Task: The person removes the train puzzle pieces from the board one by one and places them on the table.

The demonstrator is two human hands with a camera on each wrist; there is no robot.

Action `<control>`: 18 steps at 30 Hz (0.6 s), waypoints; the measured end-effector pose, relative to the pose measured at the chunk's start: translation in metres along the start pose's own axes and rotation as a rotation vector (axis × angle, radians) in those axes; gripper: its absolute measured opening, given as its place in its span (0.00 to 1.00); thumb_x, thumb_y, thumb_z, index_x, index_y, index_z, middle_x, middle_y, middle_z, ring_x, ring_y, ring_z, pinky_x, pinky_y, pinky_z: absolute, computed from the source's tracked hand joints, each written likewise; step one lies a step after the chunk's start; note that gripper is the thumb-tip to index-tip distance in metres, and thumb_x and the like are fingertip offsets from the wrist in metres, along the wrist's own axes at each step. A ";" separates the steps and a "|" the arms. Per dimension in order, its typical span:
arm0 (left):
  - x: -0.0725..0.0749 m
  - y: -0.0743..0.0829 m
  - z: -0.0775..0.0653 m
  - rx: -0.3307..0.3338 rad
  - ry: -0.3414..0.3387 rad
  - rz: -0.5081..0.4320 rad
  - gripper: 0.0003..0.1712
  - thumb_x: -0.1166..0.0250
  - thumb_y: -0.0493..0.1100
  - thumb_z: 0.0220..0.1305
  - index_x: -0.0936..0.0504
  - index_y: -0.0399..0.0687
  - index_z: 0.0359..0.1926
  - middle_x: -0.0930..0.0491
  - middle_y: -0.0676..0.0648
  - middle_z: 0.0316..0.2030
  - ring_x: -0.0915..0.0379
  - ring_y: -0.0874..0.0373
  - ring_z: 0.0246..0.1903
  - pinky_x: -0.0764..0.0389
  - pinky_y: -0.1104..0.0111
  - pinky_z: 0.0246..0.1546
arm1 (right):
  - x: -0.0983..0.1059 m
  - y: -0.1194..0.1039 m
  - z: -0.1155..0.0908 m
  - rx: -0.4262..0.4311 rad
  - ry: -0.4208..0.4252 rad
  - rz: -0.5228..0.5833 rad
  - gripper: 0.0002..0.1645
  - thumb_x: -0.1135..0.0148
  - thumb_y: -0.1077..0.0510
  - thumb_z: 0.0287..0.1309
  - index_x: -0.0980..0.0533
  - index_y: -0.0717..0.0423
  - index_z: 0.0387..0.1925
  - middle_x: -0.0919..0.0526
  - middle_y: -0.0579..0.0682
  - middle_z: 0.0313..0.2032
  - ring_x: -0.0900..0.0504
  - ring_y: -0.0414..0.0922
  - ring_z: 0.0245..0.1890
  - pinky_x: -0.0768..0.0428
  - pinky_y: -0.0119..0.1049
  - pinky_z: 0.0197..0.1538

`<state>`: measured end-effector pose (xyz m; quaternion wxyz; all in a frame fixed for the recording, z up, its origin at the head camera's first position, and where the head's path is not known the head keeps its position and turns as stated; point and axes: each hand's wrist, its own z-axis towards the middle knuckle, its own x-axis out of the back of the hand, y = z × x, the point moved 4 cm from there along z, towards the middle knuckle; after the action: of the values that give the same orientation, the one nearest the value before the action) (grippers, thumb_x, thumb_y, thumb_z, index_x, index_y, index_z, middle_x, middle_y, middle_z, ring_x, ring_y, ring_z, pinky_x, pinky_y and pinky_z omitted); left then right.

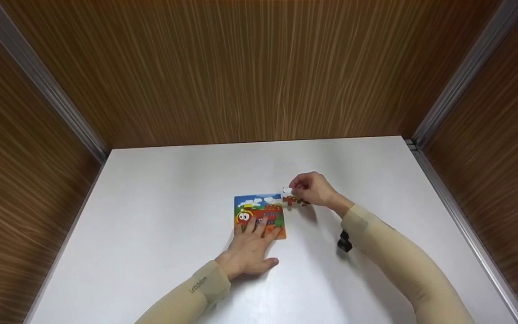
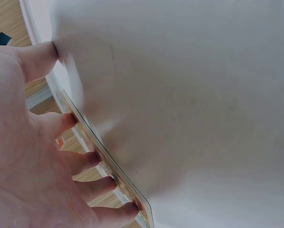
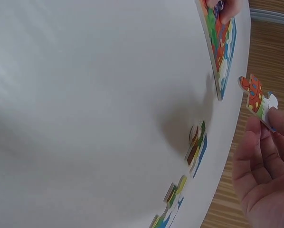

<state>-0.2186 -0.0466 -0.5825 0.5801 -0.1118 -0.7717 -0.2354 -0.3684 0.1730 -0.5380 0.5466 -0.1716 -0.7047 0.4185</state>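
Observation:
A square, brightly printed jigsaw puzzle [image 1: 273,208] with a cartoon train lies on the white table. My left hand [image 1: 249,249] rests on its near part with fingers spread, covering some of the picture; in the left wrist view the fingertips [image 2: 89,159] touch the puzzle's face. Just off the puzzle's far right corner, my right hand [image 1: 315,189] pinches a puzzle piece [image 3: 254,95] between thumb and fingers. That piece shows red train parts and a white cloud, and is held up off the table. Two loose puzzle pieces [image 3: 197,149] lie on the table below the right hand.
A small black object [image 1: 344,243] sits on the table beside the right forearm, partly hidden by the sleeve. Wood-grain panels [image 1: 259,72] rise behind and at both sides of the white table [image 1: 173,180], with metal rails at the corners.

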 end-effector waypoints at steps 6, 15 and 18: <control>0.002 0.000 0.002 0.007 0.002 0.002 0.50 0.38 0.72 0.75 0.40 0.66 0.90 0.47 0.39 0.91 0.52 0.30 0.90 0.42 0.24 0.82 | 0.014 0.008 -0.007 -0.030 0.024 0.002 0.09 0.31 0.62 0.75 0.12 0.61 0.50 0.11 0.55 0.41 0.19 0.44 0.38 0.19 0.31 0.41; 0.001 -0.002 0.004 0.007 0.000 0.021 0.50 0.39 0.73 0.75 0.41 0.67 0.90 0.47 0.39 0.91 0.51 0.30 0.90 0.40 0.24 0.82 | 0.037 0.022 -0.015 -0.049 0.065 0.034 0.09 0.28 0.62 0.73 0.11 0.63 0.49 0.08 0.57 0.40 0.20 0.40 0.35 0.20 0.27 0.37; 0.002 -0.003 0.003 0.009 -0.004 0.016 0.50 0.40 0.73 0.76 0.41 0.67 0.91 0.48 0.39 0.92 0.52 0.30 0.90 0.41 0.24 0.82 | 0.044 0.026 -0.019 -0.076 0.076 0.045 0.11 0.28 0.62 0.73 0.11 0.64 0.51 0.08 0.58 0.42 0.19 0.41 0.36 0.19 0.27 0.38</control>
<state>-0.2230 -0.0477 -0.5825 0.5809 -0.1158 -0.7731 -0.2270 -0.3722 0.2270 -0.5299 0.5566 -0.2240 -0.6947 0.3967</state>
